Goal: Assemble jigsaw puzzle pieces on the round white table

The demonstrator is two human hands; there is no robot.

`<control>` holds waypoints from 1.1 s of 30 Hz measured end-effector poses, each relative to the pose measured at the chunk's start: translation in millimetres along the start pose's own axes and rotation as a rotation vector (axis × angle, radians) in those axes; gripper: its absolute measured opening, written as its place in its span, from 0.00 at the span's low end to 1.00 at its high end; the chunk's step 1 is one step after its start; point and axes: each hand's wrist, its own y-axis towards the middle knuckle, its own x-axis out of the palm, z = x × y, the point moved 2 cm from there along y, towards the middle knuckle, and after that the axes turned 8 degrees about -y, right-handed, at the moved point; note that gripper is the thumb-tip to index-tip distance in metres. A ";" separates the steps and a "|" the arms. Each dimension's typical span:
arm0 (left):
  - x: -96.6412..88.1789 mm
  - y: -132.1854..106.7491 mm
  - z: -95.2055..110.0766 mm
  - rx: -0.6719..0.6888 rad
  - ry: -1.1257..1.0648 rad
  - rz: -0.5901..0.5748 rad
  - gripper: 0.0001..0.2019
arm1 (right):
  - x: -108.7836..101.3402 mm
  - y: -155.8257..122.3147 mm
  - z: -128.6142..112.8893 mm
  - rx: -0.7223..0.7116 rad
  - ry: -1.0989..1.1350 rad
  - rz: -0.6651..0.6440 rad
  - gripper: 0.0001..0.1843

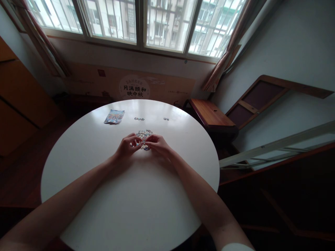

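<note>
Puzzle pieces (144, 133), small and multicoloured, in loose heap near middle of round white table (131, 205). Left hand (128, 144) and right hand (157, 142) close together over heap, fingers curled, thumbs and fingertips nearly together; cannot tell whether either grips piece, detail too small. Beyond heap, toward window (166, 26), 2 small clusters of pieces lie well apart: left cluster (139, 119) longer, right cluster (166, 119) shorter. Colourful packet (115, 116) lies flat, left of both clusters. Printed panel (162, 92) with Chinese characters stands below window, behind table's far edge.
</note>
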 end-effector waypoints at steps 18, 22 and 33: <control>0.4 -0.6 -0.7 -0.012 -0.006 -0.011 0.06 | -1.3 0.2 1.3 0.009 -0.008 -0.003 0.20; 0.4 -0.2 -0.6 -0.005 -0.003 -0.011 0.06 | -1.5 0.0 1.3 0.012 -0.007 -0.003 0.20; 0.1 -0.8 -1.0 0.006 0.004 -0.017 0.05 | -1.5 0.3 2.5 0.013 -0.004 -0.005 0.20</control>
